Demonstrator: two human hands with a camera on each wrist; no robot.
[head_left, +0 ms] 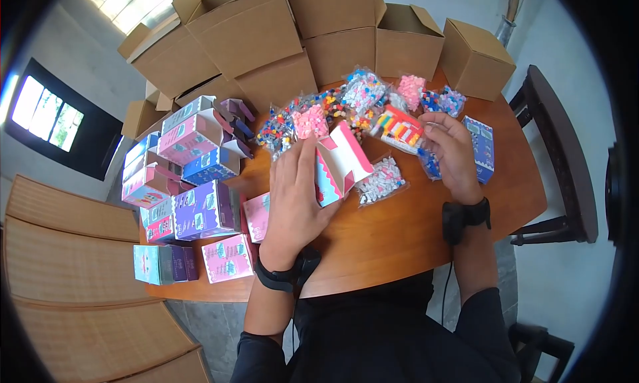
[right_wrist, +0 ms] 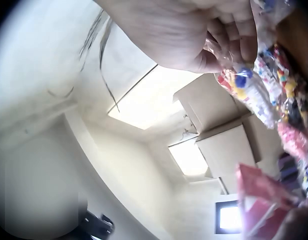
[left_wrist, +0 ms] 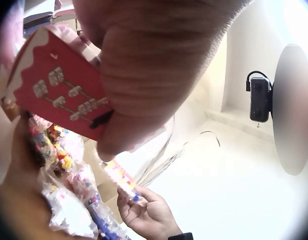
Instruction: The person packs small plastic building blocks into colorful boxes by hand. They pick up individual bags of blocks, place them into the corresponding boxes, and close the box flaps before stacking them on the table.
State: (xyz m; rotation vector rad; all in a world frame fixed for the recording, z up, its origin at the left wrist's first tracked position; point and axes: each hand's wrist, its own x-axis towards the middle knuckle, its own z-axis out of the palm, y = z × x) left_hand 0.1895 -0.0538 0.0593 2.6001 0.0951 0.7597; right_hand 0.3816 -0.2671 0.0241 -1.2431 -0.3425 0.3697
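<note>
My left hand [head_left: 293, 196] holds a small pink and white carton [head_left: 339, 162] with its top flap open, above the middle of the round wooden table [head_left: 399, 236]. In the left wrist view the carton [left_wrist: 59, 90] shows its red printed side under my thumb. My right hand [head_left: 452, 153] pinches a clear bag of multicoloured beads [head_left: 398, 127] just right of the carton. The right wrist view shows the same bag [right_wrist: 249, 92] under my curled fingers [right_wrist: 229, 40]. Another clear bag of pale beads [head_left: 381, 180] lies on the table between my hands.
Several bead bags [head_left: 346, 100] are heaped at the table's far side. Stacks of small coloured cartons [head_left: 186, 183] fill the left. Plain cardboard boxes [head_left: 266, 37] are piled behind. A blue carton [head_left: 482, 147] lies by my right hand. A dark chair [head_left: 559, 157] stands at the right.
</note>
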